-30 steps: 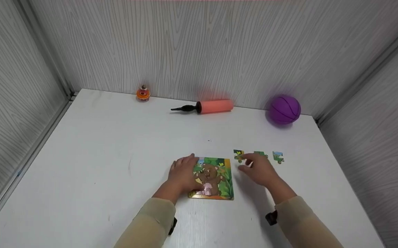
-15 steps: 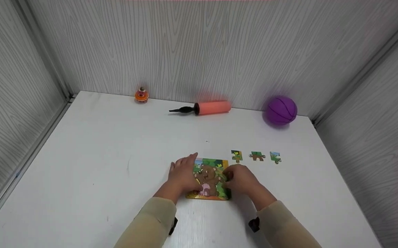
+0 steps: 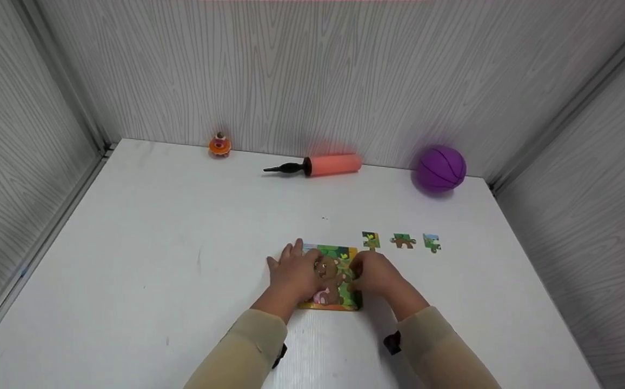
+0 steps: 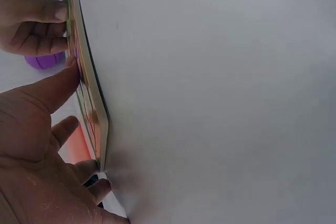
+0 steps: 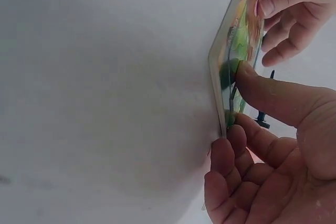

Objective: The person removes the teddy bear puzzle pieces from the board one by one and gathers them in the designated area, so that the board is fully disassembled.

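Observation:
A square jigsaw puzzle (image 3: 330, 306) with a brown bear picture lies on the white table. My left hand (image 3: 295, 274) rests over its left side, fingers spread, thumb and forefinger touching the picture; in the left wrist view the left thumb (image 4: 58, 87) presses its face. At the puzzle's right edge my right hand (image 3: 378, 274) pinches a green puzzle piece (image 5: 231, 72) between thumb and fingers; the piece's edge stands slightly raised. The head view mostly hides that piece behind the hand. Just beyond lie three loose pieces, the nearest a yellow-green puzzle piece (image 3: 370, 240).
Farther right are a brown-green puzzle piece (image 3: 403, 240) and a blue-green puzzle piece (image 3: 431, 242). Along the back wall stand a small orange toy figure (image 3: 219, 146), a red hand pump (image 3: 334, 165) and a purple ball (image 3: 440, 169).
My right hand has come from above the loose pieces to the puzzle's right edge. My left hand has shifted slightly right, its forefinger now on the bear's head area.

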A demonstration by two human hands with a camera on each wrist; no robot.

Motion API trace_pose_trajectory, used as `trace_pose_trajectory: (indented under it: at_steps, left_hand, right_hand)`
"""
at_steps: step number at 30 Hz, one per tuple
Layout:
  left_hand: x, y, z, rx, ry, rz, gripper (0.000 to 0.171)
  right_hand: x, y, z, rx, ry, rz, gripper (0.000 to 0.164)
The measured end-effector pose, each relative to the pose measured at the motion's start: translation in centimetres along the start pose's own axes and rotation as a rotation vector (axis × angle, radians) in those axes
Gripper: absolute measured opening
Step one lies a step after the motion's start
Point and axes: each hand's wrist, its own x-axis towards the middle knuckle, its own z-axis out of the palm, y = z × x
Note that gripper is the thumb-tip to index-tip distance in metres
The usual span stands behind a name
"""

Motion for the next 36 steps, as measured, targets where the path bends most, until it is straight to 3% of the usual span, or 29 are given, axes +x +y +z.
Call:
trace_pose_trajectory:
  at_steps: [4, 16, 24, 27, 32, 36]
  left_hand:
    - [-0.1, 0.5, 0.1, 0.032, -0.029, 0.001, 0.05]
    - [-0.2, 0.6, 0.0, 0.039, -0.048, -0.01, 0.049]
    - [-0.1, 0.4, 0.4, 0.057, -0.026, 0.009, 0.049]
    - [-0.2, 0.4, 0.4, 0.067, -0.001, 0.019, 0.046]
    - [-0.5, 0.3, 0.5, 0.025, 0.067, 0.061, 0.028]
    - [-0.6, 0.2, 0.6, -0.023, 0.086, 0.068, 0.039]
  right_hand:
    - [0.0, 0.2, 0.1, 0.006, 0.013, -0.009, 0.036]
    - [-0.8, 0.7, 0.5, 0.097, 0.075, -0.025, 0.037]
    - [-0.9, 1.9, 0.5, 0.156, 0.066, -0.102, 0.038]
    - [-1.0, 2.4, -0.1, 0.183, 0.093, -0.131, 0.037]
    - [-1.5, 3.6, -2.1, 0.25, 0.163, -0.212, 0.038]
    - [-1.9, 5.4, -4.4, 0.271, 0.227, -0.242, 0.04]
